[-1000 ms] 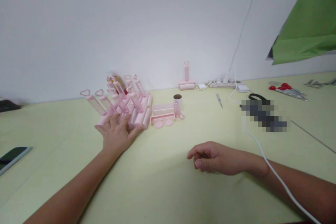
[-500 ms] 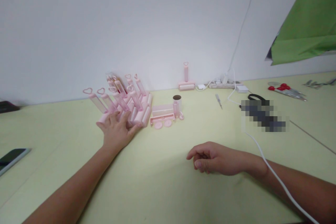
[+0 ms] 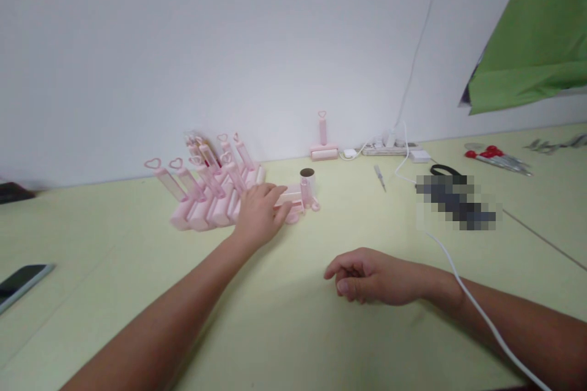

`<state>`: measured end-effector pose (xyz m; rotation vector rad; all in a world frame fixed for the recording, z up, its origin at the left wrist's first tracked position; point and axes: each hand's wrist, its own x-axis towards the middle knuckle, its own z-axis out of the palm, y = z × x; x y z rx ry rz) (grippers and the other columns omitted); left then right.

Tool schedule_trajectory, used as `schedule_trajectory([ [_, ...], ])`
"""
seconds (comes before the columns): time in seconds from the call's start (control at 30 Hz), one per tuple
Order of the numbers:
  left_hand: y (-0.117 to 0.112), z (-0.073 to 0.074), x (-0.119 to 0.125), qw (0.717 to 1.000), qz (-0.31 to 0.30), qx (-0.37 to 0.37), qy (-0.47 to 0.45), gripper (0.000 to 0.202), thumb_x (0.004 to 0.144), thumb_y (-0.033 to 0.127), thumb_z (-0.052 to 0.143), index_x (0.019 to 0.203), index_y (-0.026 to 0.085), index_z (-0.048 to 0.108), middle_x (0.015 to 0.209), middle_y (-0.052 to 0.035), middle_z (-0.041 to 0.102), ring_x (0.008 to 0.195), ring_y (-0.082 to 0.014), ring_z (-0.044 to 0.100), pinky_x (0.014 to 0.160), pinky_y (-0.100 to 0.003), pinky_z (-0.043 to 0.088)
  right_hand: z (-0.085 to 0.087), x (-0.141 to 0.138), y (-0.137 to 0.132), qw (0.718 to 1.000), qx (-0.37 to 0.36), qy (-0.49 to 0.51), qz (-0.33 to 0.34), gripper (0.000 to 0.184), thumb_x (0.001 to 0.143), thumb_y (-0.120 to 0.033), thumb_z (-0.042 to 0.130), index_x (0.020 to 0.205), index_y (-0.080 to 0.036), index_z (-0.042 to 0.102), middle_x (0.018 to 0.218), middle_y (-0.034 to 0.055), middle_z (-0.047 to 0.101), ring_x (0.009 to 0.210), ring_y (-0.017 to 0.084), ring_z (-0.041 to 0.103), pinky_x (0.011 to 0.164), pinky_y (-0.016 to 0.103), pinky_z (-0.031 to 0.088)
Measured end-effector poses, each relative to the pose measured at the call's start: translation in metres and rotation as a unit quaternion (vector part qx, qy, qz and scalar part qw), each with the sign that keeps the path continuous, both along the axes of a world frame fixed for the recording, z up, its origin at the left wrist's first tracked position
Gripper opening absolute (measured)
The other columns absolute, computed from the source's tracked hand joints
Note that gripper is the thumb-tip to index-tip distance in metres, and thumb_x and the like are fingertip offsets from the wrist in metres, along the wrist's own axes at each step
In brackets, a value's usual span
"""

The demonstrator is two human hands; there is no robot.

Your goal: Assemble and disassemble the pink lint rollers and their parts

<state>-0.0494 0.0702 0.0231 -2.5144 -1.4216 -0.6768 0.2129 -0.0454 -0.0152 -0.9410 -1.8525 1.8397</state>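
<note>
Nearest, well in front of the pile of pink rollers (image 3: 206, 195) and off to its right, the right hand (image 3: 367, 275) rests on the pale green desk (image 3: 275, 317), fingers curled in together with nothing seen in them. A white cable (image 3: 481, 311) crosses that forearm. Far left of the pile and nearer the viewer, a phone (image 3: 22, 278) lies flat.

The left hand (image 3: 261, 214) is at the pile's right end, fingers apart and laid flat on a loose pink frame (image 3: 293, 194) just beside the pile; it does not look clamped on it. Right of the frame, near the pile, stands a small roll (image 3: 307, 176) with a dark core. The rollers in the pile lie side by side, their heart-ended handles tilted up and to the left.

Beyond the pile to the right, against the wall, a single pink roller (image 3: 323, 140) stands upright. Further right lie a power strip (image 3: 389, 148), a small screwdriver (image 3: 380, 176) and red-handled scissors (image 3: 498, 156). A green cloth (image 3: 532, 43) hangs high, far right of the pile.
</note>
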Motion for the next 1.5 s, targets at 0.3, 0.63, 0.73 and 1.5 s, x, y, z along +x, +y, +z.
schedule_trajectory([
  [0.3,0.061,0.035,0.085,0.992,0.074,-0.1,-0.007,0.04,0.082,0.048,0.061,0.109,0.02,0.07,0.11,-0.013,0.069,0.1,-0.0283,0.062,0.086,-0.04,0.045,-0.002,0.002,0.002,1.0,-0.019,0.009,-0.006,0.045,0.087,-0.049,0.066,0.116,-0.015,0.062,0.083,0.0018,0.06,0.068,0.01,0.056,0.058,0.021,0.047],
  [0.63,0.069,0.054,0.104,0.983,0.088,-0.159,0.02,0.016,0.077,0.029,0.064,0.082,0.018,0.074,0.083,-0.0103,0.073,0.082,-0.0236,0.065,0.077,-0.037,0.044,0.003,0.001,0.003,1.0,0.002,0.011,-0.012,0.042,0.087,-0.047,0.066,0.113,-0.014,0.063,0.079,0.0009,0.06,0.064,0.01,0.056,0.055,0.021,0.047],
  [0.73,0.059,0.069,0.108,0.99,0.062,-0.126,-0.006,0.019,0.082,0.03,0.059,0.087,0.018,0.073,0.087,-0.0089,0.072,0.087,-0.0241,0.064,0.08,-0.038,0.043,-0.001,0.001,0.006,0.999,0.001,0.027,-0.047,0.039,0.087,-0.044,0.066,0.111,-0.013,0.063,0.077,0.0007,0.06,0.062,0.01,0.056,0.055,0.022,0.047],
  [1.5,-0.093,0.028,0.067,0.974,-0.155,-0.119,-0.116,0.029,0.086,0.039,0.066,0.109,0.021,0.06,0.115,-0.0074,0.065,0.107,-0.0244,0.059,0.092,-0.039,0.045,0.007,0.0,0.012,0.913,0.32,0.002,-0.251,0.035,0.083,-0.032,0.07,0.115,-0.021,0.062,0.107,0.0041,0.068,0.095,0.021,0.062,0.083,0.032,0.047],
])
